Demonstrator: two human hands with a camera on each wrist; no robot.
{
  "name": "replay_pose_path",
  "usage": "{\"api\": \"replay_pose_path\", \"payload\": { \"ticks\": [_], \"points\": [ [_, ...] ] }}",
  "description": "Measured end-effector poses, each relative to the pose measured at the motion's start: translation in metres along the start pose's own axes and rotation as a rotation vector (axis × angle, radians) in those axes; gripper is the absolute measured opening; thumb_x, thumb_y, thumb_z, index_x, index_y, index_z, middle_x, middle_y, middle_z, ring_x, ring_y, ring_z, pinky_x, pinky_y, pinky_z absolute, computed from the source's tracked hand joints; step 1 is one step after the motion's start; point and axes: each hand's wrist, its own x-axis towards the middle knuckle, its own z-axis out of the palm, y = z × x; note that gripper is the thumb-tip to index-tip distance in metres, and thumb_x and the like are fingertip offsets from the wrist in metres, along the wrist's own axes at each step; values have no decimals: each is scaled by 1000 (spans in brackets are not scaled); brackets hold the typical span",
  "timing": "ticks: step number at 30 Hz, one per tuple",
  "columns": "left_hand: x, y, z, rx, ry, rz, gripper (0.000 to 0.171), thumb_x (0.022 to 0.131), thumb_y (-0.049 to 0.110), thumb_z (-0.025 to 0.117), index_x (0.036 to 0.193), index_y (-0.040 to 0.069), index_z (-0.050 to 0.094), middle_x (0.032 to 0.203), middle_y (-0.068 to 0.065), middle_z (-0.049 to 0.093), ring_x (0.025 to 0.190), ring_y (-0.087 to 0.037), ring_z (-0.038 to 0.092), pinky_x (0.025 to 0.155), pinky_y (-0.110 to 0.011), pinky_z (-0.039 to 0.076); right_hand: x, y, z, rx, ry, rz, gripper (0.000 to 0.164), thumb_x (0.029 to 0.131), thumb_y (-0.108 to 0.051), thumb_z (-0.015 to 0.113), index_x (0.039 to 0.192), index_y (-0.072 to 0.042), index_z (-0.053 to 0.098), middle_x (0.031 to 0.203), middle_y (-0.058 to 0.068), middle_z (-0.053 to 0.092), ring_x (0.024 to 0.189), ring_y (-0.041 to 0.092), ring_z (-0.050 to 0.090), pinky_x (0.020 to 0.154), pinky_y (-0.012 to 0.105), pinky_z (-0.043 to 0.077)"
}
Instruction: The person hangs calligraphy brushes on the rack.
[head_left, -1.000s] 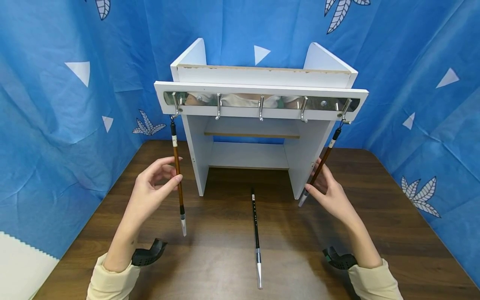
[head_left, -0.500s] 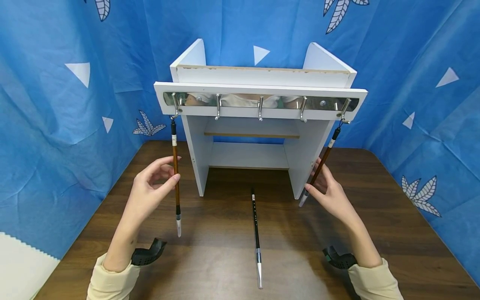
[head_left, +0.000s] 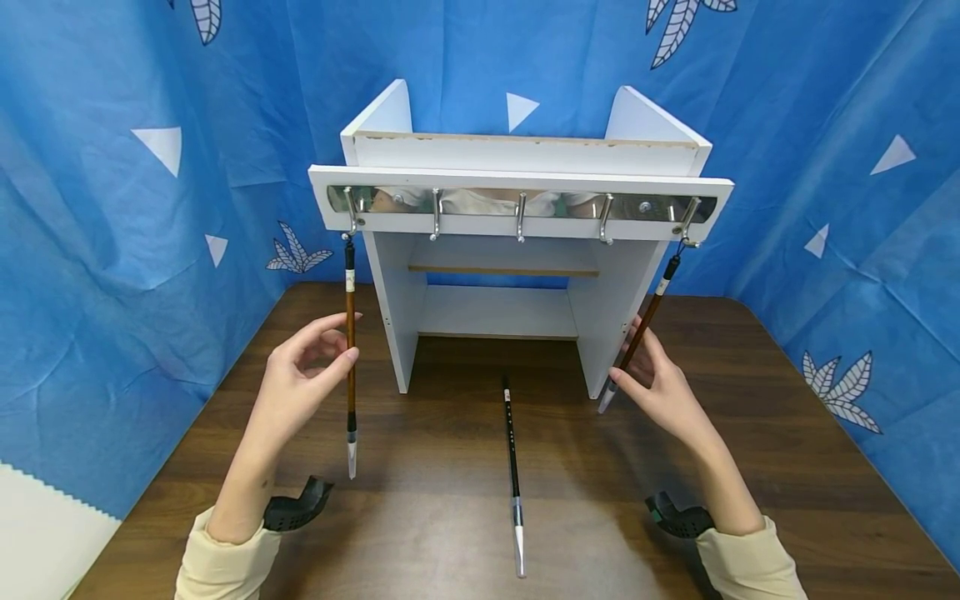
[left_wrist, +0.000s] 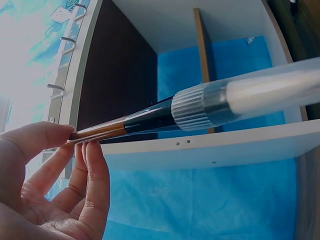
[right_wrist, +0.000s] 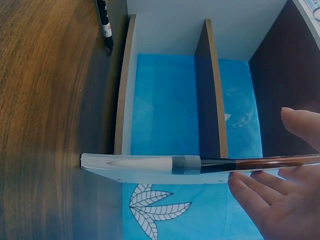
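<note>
A brown calligraphy brush with a clear cap hangs by its loop from the leftmost hook. My left hand pinches its shaft between thumb and fingertips; the left wrist view shows the contact. Another brown capped brush hangs from the rightmost hook. My right hand is beside it, the fingers fairly straight. In the right wrist view the thumb stands away from the shaft, and the fingertips lie close below it; touch cannot be told. A black calligraphy brush lies between the hands.
A white shelf unit stands on the dark wooden table. Its front rail carries a row of several metal hooks. Side panels run down to the table. Blue patterned cloth surrounds the table's back and sides.
The left brush's capped tip has swung to the left, so the brush hangs straighter in the head view. My left hand shifted slightly left. The right hand and its brush look unchanged.
</note>
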Motion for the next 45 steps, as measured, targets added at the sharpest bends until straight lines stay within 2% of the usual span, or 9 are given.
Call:
{"api": "replay_pose_path", "payload": {
  "ticks": [5,13,26,30,37,45],
  "points": [
    [1,0,1,18,0,0,38,81,1,61,119,5,54,82,-1,55,73,-6,54,59,-17,48,0,0,0,-3,-3,4,78,86,-14,58,144,-22,6,142,19,22,118,39,39,89,48,37],
    [1,21,4,47,0,18,34,81,-6,58,115,-4,54,78,-7,54,68,-6,51,63,-15,44,0,-1,0,-5,-3,5,78,86,-14,58,144,-22,6,142,18,22,120,37,38,89,46,37],
    [8,16,7,36,3,8,34,81,-5,58,115,-4,54,79,-12,55,67,-8,52,64,-18,44,0,0,-1,-6,-2,4,78,86,-14,58,144,-22,6,142,20,22,119,42,37,89,49,36],
    [10,11,8,29,-1,10,34,82,-3,59,116,-2,54,80,-12,55,67,-9,53,62,-17,45,0,0,-1,1,-4,2,78,86,-14,58,144,-24,6,143,18,22,118,40,39,88,46,37],
    [16,-20,10,16,-1,-4,34,82,5,62,116,5,56,83,-6,56,69,-9,56,62,-20,48,0,-1,0,10,-9,-6,78,86,-14,58,144,-24,5,143,18,21,119,38,39,88,46,37],
    [19,-31,13,40,33,-1,33,82,12,64,113,5,57,85,-6,58,76,-10,54,70,-19,44,0,-1,-1,5,-12,1,78,87,-15,57,144,-24,5,143,18,20,118,40,39,87,47,37]
  ]
}}
